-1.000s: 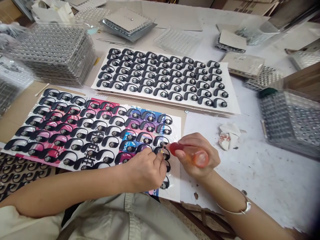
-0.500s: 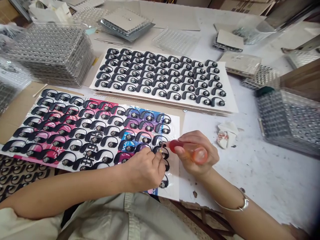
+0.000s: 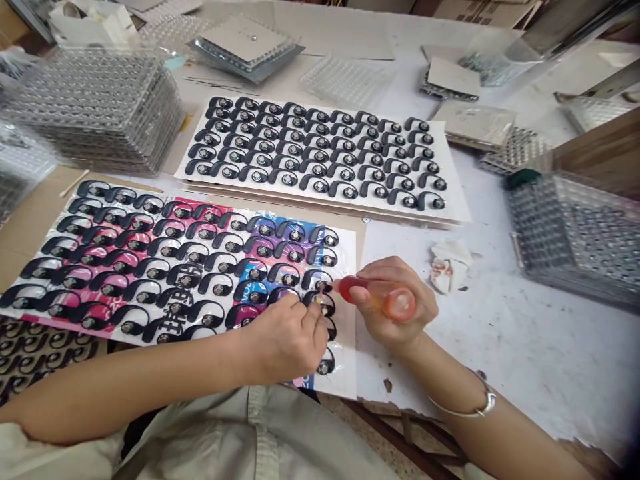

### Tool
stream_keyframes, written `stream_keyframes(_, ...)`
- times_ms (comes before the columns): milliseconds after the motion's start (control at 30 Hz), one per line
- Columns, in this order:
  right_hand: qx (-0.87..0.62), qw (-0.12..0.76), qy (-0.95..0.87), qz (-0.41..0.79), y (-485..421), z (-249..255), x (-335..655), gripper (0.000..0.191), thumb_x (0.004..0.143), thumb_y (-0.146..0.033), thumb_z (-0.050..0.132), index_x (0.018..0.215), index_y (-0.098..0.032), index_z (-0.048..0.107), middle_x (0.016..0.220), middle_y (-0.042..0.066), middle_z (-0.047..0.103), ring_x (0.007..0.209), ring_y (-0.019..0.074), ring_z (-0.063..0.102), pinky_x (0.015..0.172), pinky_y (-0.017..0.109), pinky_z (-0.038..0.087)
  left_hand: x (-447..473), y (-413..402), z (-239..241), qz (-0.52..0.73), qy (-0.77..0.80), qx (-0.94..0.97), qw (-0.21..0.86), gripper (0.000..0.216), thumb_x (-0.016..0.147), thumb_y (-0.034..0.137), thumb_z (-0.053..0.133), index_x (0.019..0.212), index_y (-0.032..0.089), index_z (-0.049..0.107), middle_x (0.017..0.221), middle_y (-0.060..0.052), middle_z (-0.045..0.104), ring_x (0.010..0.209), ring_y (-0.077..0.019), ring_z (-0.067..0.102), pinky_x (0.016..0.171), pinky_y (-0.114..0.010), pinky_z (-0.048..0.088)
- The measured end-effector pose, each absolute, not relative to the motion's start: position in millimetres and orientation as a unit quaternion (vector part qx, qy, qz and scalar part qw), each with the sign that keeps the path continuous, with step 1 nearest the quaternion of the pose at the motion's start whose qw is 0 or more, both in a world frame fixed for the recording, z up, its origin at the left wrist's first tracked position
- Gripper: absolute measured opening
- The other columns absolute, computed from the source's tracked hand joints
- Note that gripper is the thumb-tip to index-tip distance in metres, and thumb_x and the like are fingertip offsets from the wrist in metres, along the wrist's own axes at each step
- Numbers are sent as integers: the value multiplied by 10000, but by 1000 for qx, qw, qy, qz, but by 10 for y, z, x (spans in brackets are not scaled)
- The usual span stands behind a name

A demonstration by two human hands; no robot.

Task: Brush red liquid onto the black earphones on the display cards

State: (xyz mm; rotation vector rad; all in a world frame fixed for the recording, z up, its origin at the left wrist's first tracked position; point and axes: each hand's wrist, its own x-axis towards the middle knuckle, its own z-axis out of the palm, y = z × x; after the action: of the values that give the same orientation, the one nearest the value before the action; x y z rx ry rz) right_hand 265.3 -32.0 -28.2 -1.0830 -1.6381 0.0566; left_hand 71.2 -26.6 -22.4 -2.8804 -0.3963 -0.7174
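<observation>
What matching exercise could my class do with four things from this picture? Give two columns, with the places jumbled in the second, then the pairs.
Things:
1. red-orange translucent object
2. crumpled tissue
3. metal bangle
4. dark hook-shaped parts

Places:
A. around the right forearm
B. set out in rows on sheets
C. held in the right hand
D. lying on the white tabletop, near the right hand but not held

Right pairs: 1-C, 2-D, 3-A, 4-B
</observation>
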Motion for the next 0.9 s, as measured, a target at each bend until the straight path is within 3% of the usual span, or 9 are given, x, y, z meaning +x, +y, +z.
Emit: stream_keyframes(900, -446, 565, -694, 24, -324, -275, 2668, 146, 734, -181, 716, 812, -162, 594, 645, 19, 597, 556, 122, 544, 472, 266, 459, 697, -245, -180, -242, -125, -959, 78, 115, 854, 34, 520, 864, 33, 634, 896, -196, 719, 672, -216, 663, 606, -353, 517)
